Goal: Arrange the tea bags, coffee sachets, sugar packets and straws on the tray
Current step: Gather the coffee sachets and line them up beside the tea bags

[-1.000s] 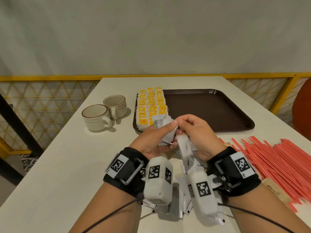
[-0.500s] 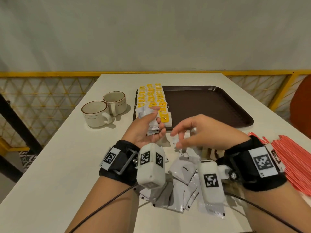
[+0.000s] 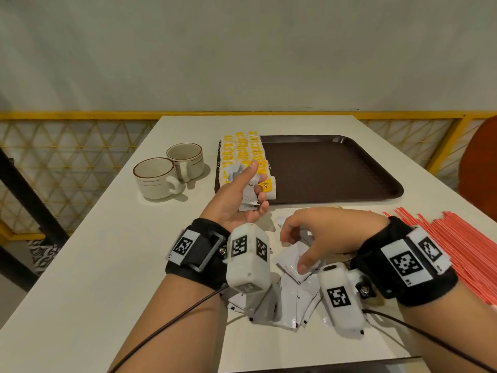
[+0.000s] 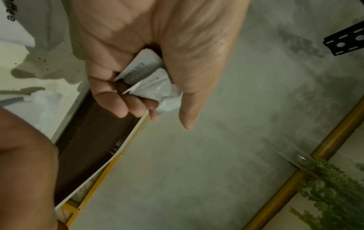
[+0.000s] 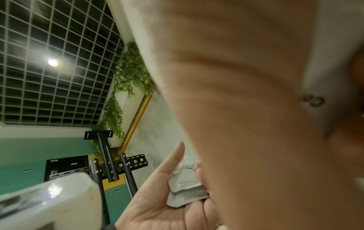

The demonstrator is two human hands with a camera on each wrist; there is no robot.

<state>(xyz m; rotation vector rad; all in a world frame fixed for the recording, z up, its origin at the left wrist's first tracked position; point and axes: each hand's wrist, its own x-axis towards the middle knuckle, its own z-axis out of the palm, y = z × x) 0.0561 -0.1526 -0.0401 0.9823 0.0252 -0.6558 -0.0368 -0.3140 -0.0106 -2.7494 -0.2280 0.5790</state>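
Tray (image 3: 333, 170) has only tea bags (image 3: 243, 149) along its left edge; left grip (image 3: 236, 200) clutches coffee sachets (image 3: 248, 196), right grip (image 3: 320, 238) spread, reaching over the pile (image 3: 293, 300); straws (image 3: 457, 243) untouched.

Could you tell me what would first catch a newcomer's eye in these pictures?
Probably the rows of yellow tea bags lining the left edge of the brown tray, and the heap of red straws at the table's right. In the middle, the left hand holds a stack of white sachets while the right hand reaches into the loose sachet pile.
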